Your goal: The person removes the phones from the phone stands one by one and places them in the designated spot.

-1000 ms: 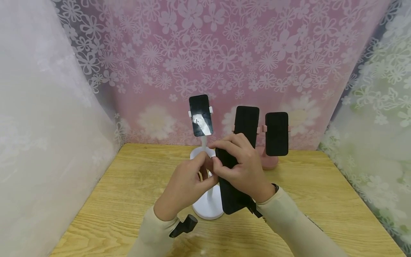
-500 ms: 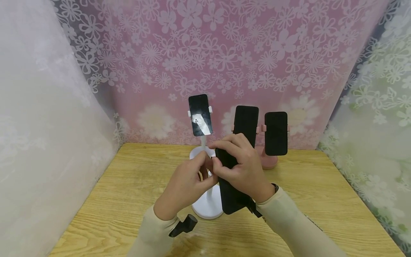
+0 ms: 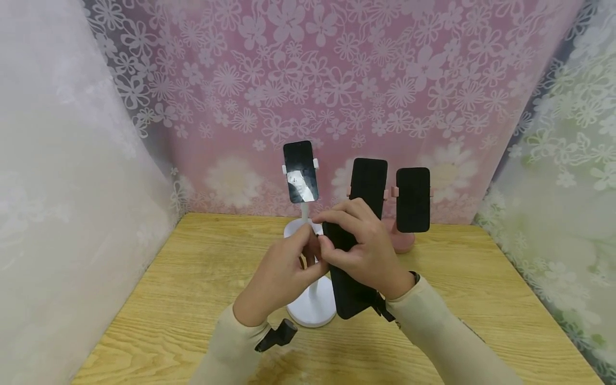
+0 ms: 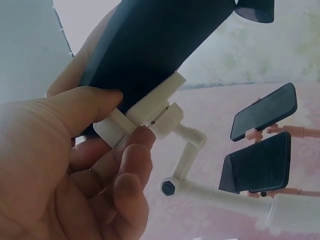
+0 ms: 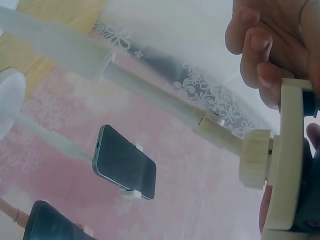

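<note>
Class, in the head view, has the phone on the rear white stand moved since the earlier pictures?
No. The phone on the rear white stand shows no clear shift in any direction against the flowered pink backdrop.

left grip (image 3: 284, 267) and right grip (image 3: 372, 246) curled close together

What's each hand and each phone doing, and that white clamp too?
Left hand: fingers curled, gripping the clamp.
Right hand: fingers bent, holding the large phone.
Large black rectangular phone: held, tilted.
White plastic clamp: against that phone; how tight, can't tell.
Small white-clamped black phone: upright, slightly tilted, shiny with glare.
Two pink-clamped black phones: upright, dark.
</note>
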A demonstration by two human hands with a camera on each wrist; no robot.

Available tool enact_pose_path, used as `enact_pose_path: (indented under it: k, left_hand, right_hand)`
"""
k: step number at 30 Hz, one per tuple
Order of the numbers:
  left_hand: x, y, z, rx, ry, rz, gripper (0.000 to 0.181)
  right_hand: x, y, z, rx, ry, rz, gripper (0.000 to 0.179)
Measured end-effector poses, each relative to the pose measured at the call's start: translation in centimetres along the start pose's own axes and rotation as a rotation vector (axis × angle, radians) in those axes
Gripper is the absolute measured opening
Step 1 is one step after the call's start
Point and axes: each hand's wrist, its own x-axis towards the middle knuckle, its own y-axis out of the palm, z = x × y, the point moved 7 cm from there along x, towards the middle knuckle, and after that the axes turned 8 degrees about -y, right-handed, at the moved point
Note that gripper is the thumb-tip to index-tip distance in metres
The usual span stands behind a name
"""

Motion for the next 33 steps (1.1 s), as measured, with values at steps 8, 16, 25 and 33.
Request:
enact_pose_path:
  k: [8, 16, 25, 33]
  left_hand:
    - [0.2, 0.4, 0.0, -0.089, -0.037, 0.031, 0.019]
    - [0.2, 0.4, 0.4, -0.114, -0.067, 0.007, 0.017]
    - [0.2, 0.0, 0.7, -0.158, -0.088, 0.016, 0.021]
    - [0.3, 0.0, 0.7, -0.164, -0.114, 0.012, 0.023]
  right_hand:
    - [-0.3, -0.2, 0.2, 0.029, -0.059, 0.064, 0.029]
    - [-0.7, -0.8, 1.3, 0.042, -0.209, 0.014, 0.027]
    - [-2.9, -2.8, 2.8, -0.091, -0.312, -0.08, 0.025]
    - [-9.0, -3.6, 3.1, -0.259, -0.293, 0.009, 0.027]
